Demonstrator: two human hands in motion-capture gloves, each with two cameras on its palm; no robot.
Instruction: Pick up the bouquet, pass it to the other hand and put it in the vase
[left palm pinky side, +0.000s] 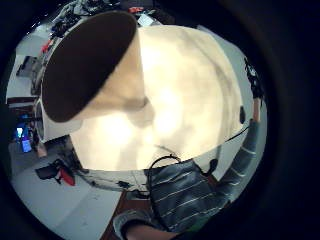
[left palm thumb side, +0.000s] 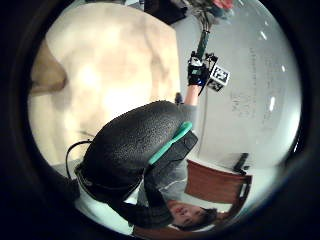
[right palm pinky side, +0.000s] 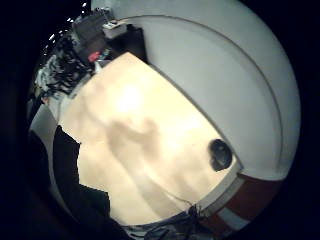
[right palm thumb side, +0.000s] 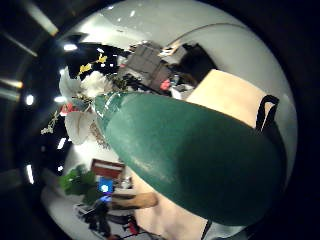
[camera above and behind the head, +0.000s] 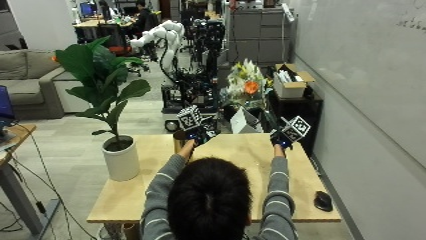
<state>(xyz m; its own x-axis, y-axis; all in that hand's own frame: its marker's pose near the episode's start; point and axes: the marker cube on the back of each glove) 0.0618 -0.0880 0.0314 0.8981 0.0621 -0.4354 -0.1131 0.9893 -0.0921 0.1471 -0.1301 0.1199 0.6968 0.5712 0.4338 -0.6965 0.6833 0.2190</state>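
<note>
Seen from behind the person's head, the right hand (camera above and behind the head: 282, 140) is raised over the far edge of the pale wooden desk (camera above and behind the head: 133, 200), its grip closed round the smooth green stem of the bouquet (camera above and behind the head: 245, 82), whose white and orange blooms stand above it. To the left of the bouquet, the left hand (camera above and behind the head: 193, 134) hovers over the brown vase (camera above and behind the head: 178, 140); whether its grip is wide or narrow cannot be told. Further left, a leafy plant in a white pot (camera above and behind the head: 120, 158) stands on the desk, with office clutter beyond.

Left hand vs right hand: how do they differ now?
The right hand grips the bouquet by its stem; the left hand holds no bouquet. The left hand is close by the vase; the right hand is apart from it. Both are raised near the table's far edge.
</note>
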